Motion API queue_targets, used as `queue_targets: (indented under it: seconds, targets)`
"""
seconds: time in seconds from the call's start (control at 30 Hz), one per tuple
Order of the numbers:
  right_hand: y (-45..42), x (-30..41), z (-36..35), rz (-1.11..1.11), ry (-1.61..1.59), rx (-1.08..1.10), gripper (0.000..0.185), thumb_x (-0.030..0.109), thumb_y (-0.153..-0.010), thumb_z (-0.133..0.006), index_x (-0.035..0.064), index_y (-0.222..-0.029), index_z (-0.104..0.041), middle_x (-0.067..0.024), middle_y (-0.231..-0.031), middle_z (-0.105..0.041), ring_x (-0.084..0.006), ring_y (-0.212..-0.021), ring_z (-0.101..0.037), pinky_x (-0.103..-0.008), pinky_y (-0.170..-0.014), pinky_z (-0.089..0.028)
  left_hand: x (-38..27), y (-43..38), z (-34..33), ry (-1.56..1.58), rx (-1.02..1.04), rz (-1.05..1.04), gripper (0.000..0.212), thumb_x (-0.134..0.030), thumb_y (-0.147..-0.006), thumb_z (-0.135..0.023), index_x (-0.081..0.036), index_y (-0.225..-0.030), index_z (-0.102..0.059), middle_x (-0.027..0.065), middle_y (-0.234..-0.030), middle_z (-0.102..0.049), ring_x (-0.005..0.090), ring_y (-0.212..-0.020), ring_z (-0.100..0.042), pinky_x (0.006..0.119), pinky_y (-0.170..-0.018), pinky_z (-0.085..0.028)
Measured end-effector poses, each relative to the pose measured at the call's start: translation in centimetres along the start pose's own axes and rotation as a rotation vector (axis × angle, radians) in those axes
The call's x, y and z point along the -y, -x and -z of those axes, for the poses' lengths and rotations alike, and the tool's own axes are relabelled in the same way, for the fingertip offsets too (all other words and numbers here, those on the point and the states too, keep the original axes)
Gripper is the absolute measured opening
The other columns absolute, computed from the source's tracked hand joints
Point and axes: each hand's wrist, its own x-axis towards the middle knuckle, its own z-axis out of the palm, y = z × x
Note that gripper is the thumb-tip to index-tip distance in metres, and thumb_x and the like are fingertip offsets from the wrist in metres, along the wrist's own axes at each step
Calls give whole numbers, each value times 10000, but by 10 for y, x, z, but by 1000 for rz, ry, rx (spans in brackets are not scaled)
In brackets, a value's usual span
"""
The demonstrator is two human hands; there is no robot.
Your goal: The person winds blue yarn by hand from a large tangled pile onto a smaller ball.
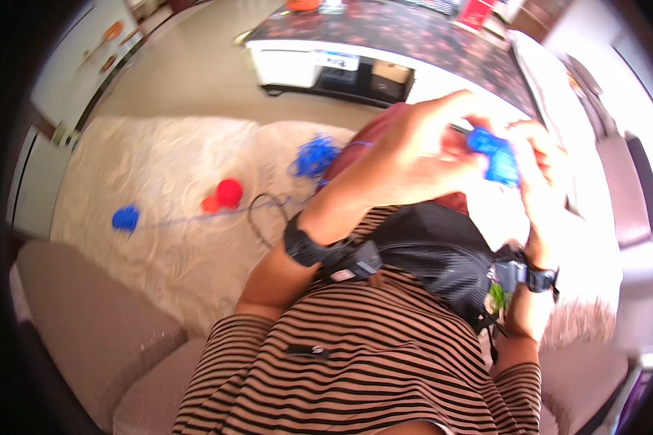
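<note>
A small blue piece of yarn work [494, 157] is held up between both hands over my lap, blurred and partly covered by fingers. My left hand [422, 149] pinches its left end, and the tip of a dark slender object [458, 129] shows by those fingers. On its other side, my right hand [541, 157] grips the piece, washed out by bright light. Left of my leg lies a loose tangle of blue yarn [315, 156]. Farther left, a blue yarn ball [125, 217] rests on the patterned sofa cover [158, 272], with a thin blue strand running from it toward me.
A red ball [229, 193] and a smaller orange-red one [210, 204] lie beside the strand. A dark cable loop [250, 215] is near my left forearm. A black bag [430, 239] sits on my lap. Ahead stands a dark stone-topped table [381, 32].
</note>
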Motion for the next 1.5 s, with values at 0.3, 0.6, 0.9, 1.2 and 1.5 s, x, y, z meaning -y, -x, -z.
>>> queue_targets:
  seconds: [0.3,0.6,0.9,1.2,1.5]
  targets:
    - [10,2,12,-159,-188,-54,172,141,-896,-536,-23,-870,-582,3,-652,-552,-39,-583,-488,-186,-530,-412,1,-8,-23,45,36,191,247,-5,-851,-527,35,-1093,-494,78,-914,-575,86,-767,-562,204,-629,-473]
    - [12,-8,9,-121,-162,-70,176,152,-887,-545,-15,-848,-586,-37,-637,-577,-70,-569,-526,-221,-531,-445,-1,-8,-23,-40,97,249,396,98,-743,-605,27,-1112,-479,65,-960,-569,98,-863,-563,214,-724,-487]
    - [17,14,10,37,83,194,136,120,-860,-541,10,-783,-563,-104,-579,-523,-224,-502,-542,-300,-511,-432,-10,-14,-12,-286,-61,76,375,110,-713,-596,18,-1058,-480,97,-998,-563,113,-849,-591,224,-710,-507]
    - [-7,17,26,-16,-197,118,144,156,-867,-565,21,-873,-616,-22,-662,-583,-68,-589,-531,-230,-541,-442,-10,-8,-19,-168,176,71,393,113,-673,-611,6,-1031,-491,51,-955,-528,110,-846,-572,226,-705,-499]
    - [6,27,15,35,-143,203,120,138,-862,-571,25,-887,-606,-39,-633,-559,-75,-574,-534,-238,-517,-429,-9,-17,-4,-539,-88,-32,346,100,-675,-607,21,-994,-497,72,-966,-538,111,-850,-574,236,-716,-515]
